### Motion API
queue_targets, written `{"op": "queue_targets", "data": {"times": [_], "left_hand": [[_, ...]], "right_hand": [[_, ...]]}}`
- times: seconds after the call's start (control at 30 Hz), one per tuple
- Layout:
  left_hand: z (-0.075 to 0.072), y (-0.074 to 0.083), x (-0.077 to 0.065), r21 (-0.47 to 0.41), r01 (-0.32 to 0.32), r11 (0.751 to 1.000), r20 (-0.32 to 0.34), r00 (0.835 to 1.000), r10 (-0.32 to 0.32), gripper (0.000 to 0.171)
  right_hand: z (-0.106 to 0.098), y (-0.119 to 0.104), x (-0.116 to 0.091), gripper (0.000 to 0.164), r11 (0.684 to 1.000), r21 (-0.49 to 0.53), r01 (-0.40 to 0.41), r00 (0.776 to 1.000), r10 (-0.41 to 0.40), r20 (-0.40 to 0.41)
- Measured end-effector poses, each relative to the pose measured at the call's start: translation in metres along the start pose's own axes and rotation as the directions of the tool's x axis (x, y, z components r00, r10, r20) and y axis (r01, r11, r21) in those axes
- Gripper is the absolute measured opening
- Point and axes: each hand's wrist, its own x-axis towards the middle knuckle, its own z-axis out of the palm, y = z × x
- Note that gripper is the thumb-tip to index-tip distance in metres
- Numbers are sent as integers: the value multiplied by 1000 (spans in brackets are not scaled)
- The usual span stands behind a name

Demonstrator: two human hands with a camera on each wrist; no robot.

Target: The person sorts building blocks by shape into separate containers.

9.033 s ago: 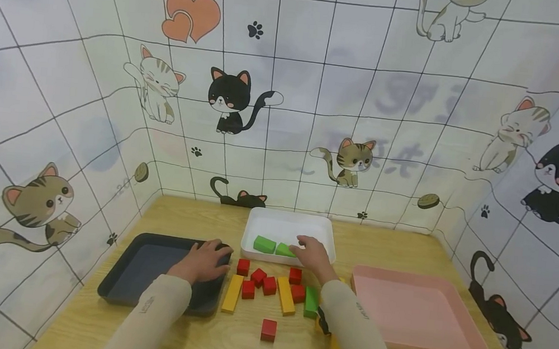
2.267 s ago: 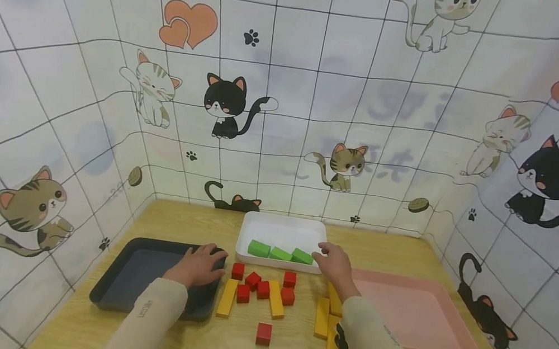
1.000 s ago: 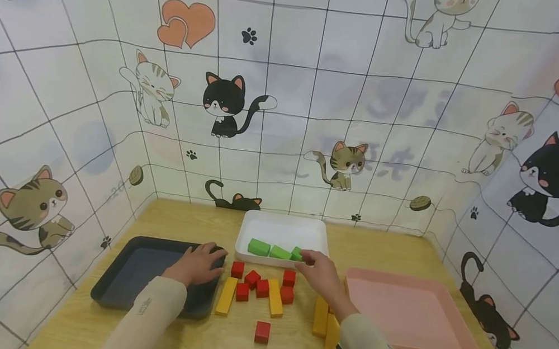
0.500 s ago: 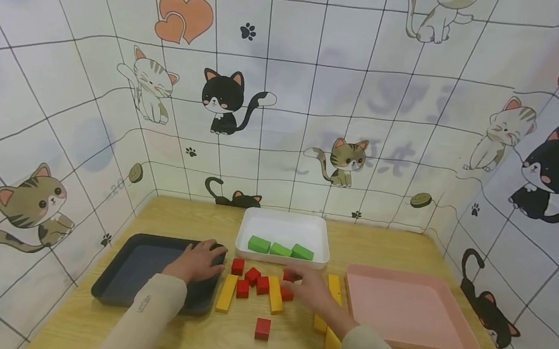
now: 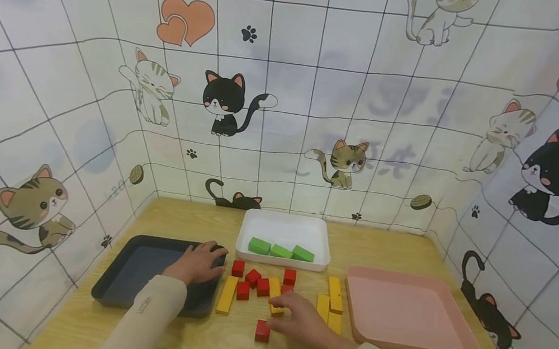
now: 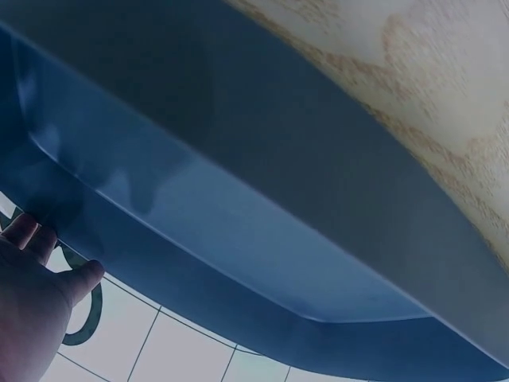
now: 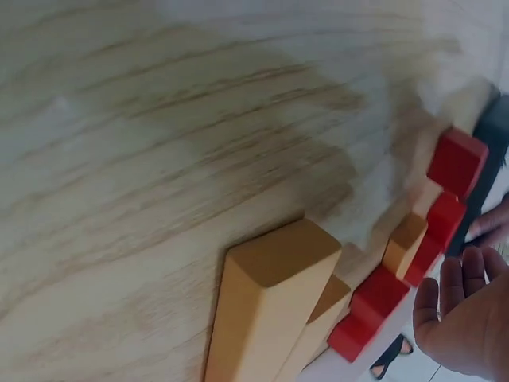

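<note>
Right hand: shifted from rear red cubes to front red cube; thumb and fingers parted, contact unclear.
Left hand: spread on dark tray rim.
Cube position: on wooden table.
Handling: apparently passed from green blocks to red.

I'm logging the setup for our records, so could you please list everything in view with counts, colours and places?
Table: 1, light wood, under everything
Dark tray: 1, blue-black, left
White tray: 1, white, back centre
Pink tray: 1, pink, right
Green blocks: 3, green, in the white tray
Red cubes: 7 visible, red, six before the white tray, one nearer the person
Yellow blocks: 5 visible, yellow, two beside red cubes, three by the pink tray
Wall covering: white, cat-printed, behind and at both sides
Sleeves: 2, beige, on the forearms
Left hand: 1, on the dark tray's right rim
Right hand: 1, by the nearest red cube, contact unclear
</note>
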Motion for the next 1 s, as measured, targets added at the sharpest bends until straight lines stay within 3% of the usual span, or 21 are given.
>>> {"op": "queue_targets", "data": {"times": [0.3, 0.67, 1.0], "left_hand": [[-4, -1, 1, 10, 3, 1000, -1, 1000, -3, 52], [-1, -2, -1, -2, -9, 1000, 1, 1000, 9, 53], [-3, -1, -1, 0, -4, 1000, 7, 1000, 4, 52]], "right_hand": [[8, 5, 1, 57, 988, -148, 31, 997, -19, 80], [24, 11, 2, 51, 984, -179, 5, 998, 8, 68], [27, 12, 2, 40, 981, -195, -20, 998, 31, 52]]}}
